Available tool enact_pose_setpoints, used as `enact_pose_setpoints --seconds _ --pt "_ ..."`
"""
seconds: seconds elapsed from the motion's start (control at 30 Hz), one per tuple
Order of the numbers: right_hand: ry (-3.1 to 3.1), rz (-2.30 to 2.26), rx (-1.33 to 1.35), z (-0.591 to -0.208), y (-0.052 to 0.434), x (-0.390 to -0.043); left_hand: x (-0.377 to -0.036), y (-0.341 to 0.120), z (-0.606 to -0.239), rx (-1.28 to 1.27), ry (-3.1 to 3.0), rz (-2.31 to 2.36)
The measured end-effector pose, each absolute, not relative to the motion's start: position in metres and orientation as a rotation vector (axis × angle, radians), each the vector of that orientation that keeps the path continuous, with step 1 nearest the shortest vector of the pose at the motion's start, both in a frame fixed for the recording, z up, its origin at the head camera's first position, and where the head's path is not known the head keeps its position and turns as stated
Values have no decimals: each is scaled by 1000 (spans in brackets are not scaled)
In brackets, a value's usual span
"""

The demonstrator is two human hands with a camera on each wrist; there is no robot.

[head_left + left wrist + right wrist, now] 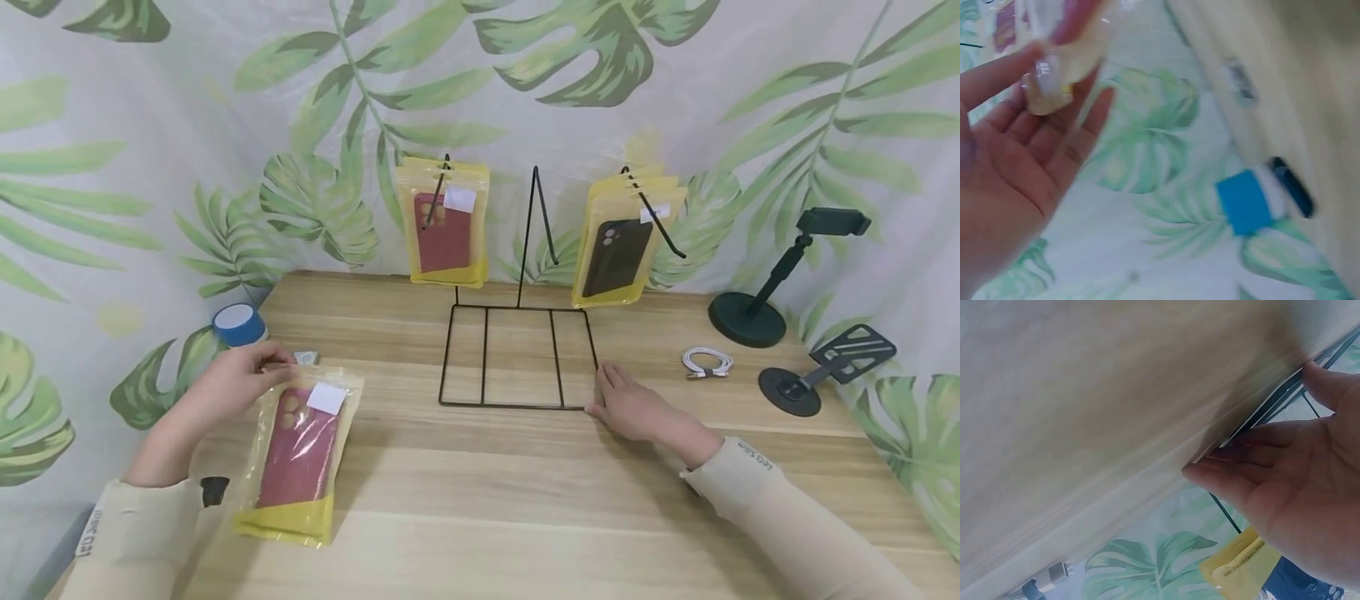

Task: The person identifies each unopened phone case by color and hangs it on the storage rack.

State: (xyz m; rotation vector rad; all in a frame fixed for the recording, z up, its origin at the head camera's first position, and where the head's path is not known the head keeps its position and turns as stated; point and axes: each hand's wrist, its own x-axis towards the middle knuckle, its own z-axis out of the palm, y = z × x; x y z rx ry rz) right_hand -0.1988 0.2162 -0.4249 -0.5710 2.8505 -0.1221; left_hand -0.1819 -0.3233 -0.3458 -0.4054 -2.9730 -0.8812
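Note:
My left hand (238,377) pinches the top edge of a clear and yellow pouch (300,454) with a red phone case inside, tilted above the table's left side. In the left wrist view, the pouch's corner (1049,94) sits between thumb and fingers, partly out of frame. My right hand (632,404) rests at the front right corner of a black wire display rack (498,406), its fingers extended along the side rod. On the rack's left hook hang pouches with red phone cases (448,233); on its right hook hang pouches with dark phone cases (618,258). The middle hook (546,217) is bare.
A blue tape roll (238,325) and a small grey item (306,357) lie at the left. To the right are a coiled white cable (707,362), a dark green phone stand (747,318) and a black folding stand (791,392). Leaf-patterned cloth (570,50) hangs behind.

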Motion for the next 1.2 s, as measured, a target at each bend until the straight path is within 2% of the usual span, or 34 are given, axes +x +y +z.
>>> enact_pose_setpoints --seconds 0.3,0.53,0.73,1.2 --pt "2849 -129 -556 -427 216 -199 -175 -283 -308 -612 -2591 -1260" --pt "2858 -114 -573 -428 217 -199 -179 -225 -277 -494 -2285 -1425" --pt "2858 -112 -570 -430 218 -201 -190 -187 -254 -547 -2065 -1620" --pt "2854 -98 -579 -424 215 -199 -215 -161 -238 -501 -1997 -1645"
